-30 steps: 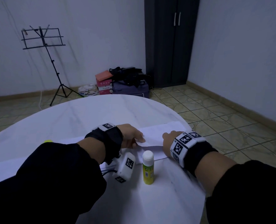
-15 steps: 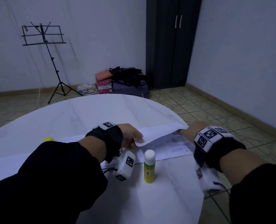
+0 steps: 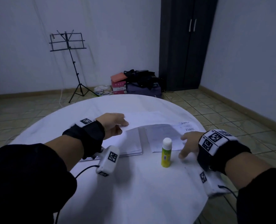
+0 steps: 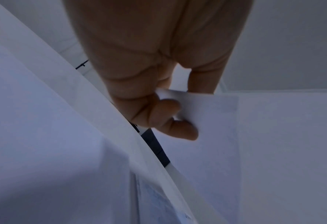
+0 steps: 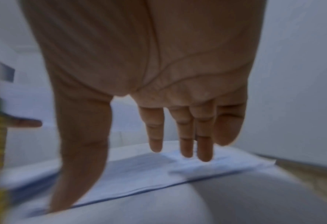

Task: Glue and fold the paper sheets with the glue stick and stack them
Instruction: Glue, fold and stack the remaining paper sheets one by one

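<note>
The glue stick [image 3: 166, 152], yellow-green with a white cap, stands upright on the round white table [image 3: 134, 191]. My left hand [image 3: 120, 126] pinches the corner of a blank white sheet [image 3: 150, 118] and holds it lifted over a flat pile of sheets [image 3: 130, 146]. In the left wrist view the thumb and fingers of that hand [image 4: 168, 109] clamp the sheet's corner [image 4: 206, 121]. My right hand [image 3: 185, 145] is open with spread fingers, low over a printed sheet [image 3: 163, 136] just right of the glue stick. Its fingers [image 5: 185, 136] are straight and hold nothing.
The table's right edge [image 3: 203, 159] runs close under my right wrist. Cables hang from both wrist cameras. On the tiled floor behind stand a music stand [image 3: 69, 46], boxes and bags [image 3: 134, 84] and a dark wardrobe [image 3: 185, 42].
My right hand has left the sheet's right end and come back down beside the glue stick. My left hand has carried the pinched sheet up and away from me.
</note>
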A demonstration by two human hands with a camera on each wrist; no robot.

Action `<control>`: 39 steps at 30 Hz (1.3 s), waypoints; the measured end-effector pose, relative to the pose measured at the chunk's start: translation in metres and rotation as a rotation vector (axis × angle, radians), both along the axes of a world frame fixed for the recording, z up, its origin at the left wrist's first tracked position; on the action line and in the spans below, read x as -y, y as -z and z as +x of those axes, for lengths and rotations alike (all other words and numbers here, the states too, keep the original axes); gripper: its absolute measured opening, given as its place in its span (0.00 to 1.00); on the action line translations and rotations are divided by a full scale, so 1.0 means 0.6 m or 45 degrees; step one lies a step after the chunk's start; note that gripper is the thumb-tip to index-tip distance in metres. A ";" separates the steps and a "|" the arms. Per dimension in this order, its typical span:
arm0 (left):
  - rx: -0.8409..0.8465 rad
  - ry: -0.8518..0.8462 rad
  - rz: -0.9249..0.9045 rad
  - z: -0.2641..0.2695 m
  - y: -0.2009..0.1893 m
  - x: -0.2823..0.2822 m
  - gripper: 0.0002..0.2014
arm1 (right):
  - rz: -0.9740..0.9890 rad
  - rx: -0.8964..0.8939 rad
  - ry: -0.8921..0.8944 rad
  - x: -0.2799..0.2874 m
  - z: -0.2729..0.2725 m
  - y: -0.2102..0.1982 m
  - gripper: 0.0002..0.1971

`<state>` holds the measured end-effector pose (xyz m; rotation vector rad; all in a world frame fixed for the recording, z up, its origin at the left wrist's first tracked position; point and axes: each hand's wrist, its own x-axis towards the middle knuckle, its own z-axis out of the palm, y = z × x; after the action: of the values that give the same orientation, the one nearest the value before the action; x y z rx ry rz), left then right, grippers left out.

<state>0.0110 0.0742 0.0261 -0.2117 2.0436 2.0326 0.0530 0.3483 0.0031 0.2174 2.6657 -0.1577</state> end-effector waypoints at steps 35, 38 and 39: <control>-0.212 0.951 -1.971 0.269 0.082 0.186 0.28 | -0.839 -0.543 -0.261 0.376 0.095 -0.027 0.12; -0.215 0.978 -2.000 0.267 0.083 0.185 0.28 | -0.691 -0.503 -0.297 0.426 0.083 -0.013 0.17; -0.217 0.985 -2.009 0.266 0.083 0.185 0.28 | -0.645 -0.488 -0.302 0.440 0.079 -0.007 0.17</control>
<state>0.1708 -0.0369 -0.0235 0.4352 2.6678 -0.2170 0.1003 0.0845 0.0072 -0.3206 2.8793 -0.8555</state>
